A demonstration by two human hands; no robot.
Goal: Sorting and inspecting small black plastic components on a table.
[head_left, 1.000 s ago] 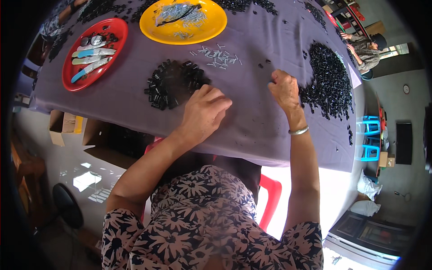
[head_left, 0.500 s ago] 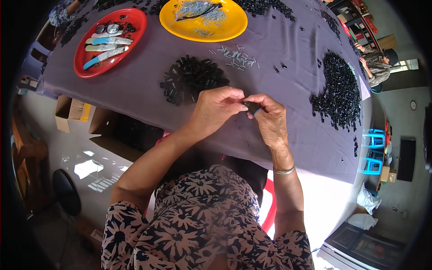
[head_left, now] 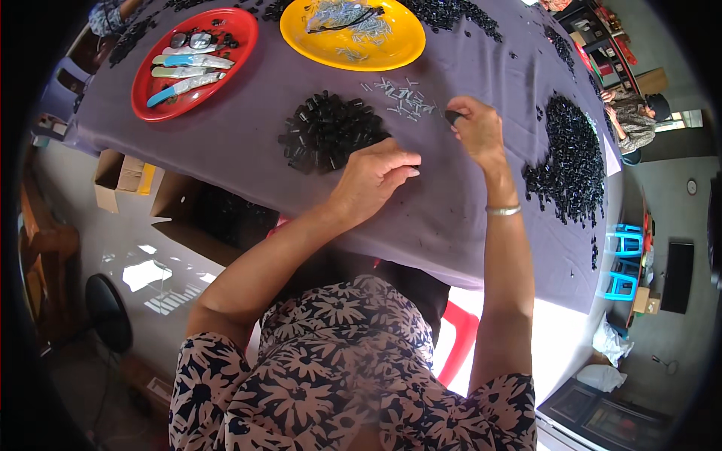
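My left hand [head_left: 376, 179] is closed in a pinch over the table, just right of a heap of small black cylindrical pieces [head_left: 331, 129]. Whatever lies between its thumb and finger is mostly hidden. Farther right and forward, my right hand [head_left: 480, 134] grips a small black object [head_left: 453, 116] whose kind I cannot make out. Its tip points at a scatter of thin clear pins [head_left: 406, 99] on the cloth. The two hands are apart.
A red plate [head_left: 241, 75] holds several wrapped blue and pale handles. More pins and a black strip lie in a yellow plate [head_left: 361, 59]. A wide pile of black pieces [head_left: 565, 158] covers the cloth's right side. Across the room a person [head_left: 632, 120] works.
My right hand has moved away from my left, forward and right to the scattered pins, carrying the small black object. My left hand stays pinched near the heap, only slightly shifted.
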